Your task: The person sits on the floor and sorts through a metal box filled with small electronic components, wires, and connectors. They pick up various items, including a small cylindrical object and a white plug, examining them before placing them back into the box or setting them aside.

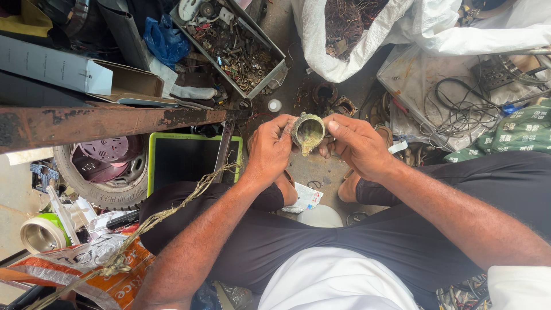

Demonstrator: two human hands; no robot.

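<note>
Both hands are up over the knees, and between them sits the small round corroded metal cup [308,133], greenish and crusted, its open mouth turned up toward the camera. The left hand [268,150] is closed around the cup's left wall, thumb pressed on the rim. The right hand [356,143] is closed on the opposite side, fingers curled behind it and thumb across the rim edge. So it's a two-handed pinch, cup held clear of the floor, just above the person's sandalled feet.

Around the cup: directly beyond it lies a small white bottle cap [275,105] on the stained concrete. Further beyond and to the left stands the long grey metal tray of rusty nuts and scrap fittings [274,69]. To the cup's left runs the rusted steel beam [103,121], with a green-rimmed dark tablet-like panel [189,158] beneath it. Up and right of the cup, a white woven sack of tangled brown wire [321,51].

Judging by the grip, the job wants steady work: keep the left hand as the anchor, let the right thumb work the rim, and mind the edge, which looks rough enough to nick skin.
</note>
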